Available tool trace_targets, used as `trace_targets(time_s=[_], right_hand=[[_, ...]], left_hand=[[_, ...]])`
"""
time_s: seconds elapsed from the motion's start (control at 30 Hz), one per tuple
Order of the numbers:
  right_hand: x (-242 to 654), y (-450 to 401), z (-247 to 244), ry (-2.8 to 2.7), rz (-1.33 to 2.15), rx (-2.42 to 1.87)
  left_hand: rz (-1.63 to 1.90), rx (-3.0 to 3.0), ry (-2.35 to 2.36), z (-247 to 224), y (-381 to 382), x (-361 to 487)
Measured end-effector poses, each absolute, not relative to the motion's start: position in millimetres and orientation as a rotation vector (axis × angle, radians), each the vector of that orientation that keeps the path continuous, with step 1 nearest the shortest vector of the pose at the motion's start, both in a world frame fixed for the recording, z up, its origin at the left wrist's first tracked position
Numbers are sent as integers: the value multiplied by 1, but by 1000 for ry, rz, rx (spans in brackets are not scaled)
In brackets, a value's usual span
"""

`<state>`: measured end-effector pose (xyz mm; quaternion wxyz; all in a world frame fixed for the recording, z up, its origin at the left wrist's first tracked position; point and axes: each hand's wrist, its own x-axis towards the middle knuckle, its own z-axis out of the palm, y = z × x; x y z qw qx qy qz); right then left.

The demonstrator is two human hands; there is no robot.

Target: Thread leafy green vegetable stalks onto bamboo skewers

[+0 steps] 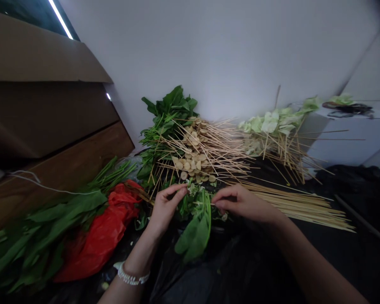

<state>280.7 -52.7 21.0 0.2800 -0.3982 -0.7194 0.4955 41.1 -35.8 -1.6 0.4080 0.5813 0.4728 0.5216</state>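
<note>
Between my hands a bunch of leafy greens [194, 238] hangs folded, its stems [205, 204] bent over at the top. My right hand [245, 203] pinches a thin bamboo skewer [213, 204] just right of those stems; most of the skewer is hidden. Thumb and forefinger of my left hand [167, 207] are pressed together left of the greens, and what they pinch is too small to tell. Small pale leaf pieces [194, 188] lie just behind. A white beaded bracelet [133, 278] circles my left wrist.
Behind are skewers of sliced potato-like rounds [194, 162], skewered greens [172, 107] and pale cabbage-like skewers [272, 122]. Loose bamboo skewers [304, 207] lie at right. More greens [53, 223] rest by a red plastic bag [98, 242] at left, near a cardboard box [47, 114]. Black plastic [202, 280] covers the surface.
</note>
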Motion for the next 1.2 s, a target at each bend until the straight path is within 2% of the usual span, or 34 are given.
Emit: trace_targets(time_s=[0.17, 0.4, 0.63, 0.93, 1.2], right_hand=[[269, -51, 11, -1836, 1154, -1102], [261, -50, 4, -1765, 1139, -1136], [258, -50, 3, -1680, 1110, -1128], [245, -58, 3, -1636, 1321, -1090], [250, -58, 5, -1706, 1384, -995]], left_hand=[[1259, 1222, 1103, -8, -30, 42], [1264, 1130, 1114, -8, -31, 40], [1278, 1288, 1133, -8, -30, 40], [1095, 1592, 1051, 3, -41, 46], [1112, 1908, 1066, -1, -37, 43]])
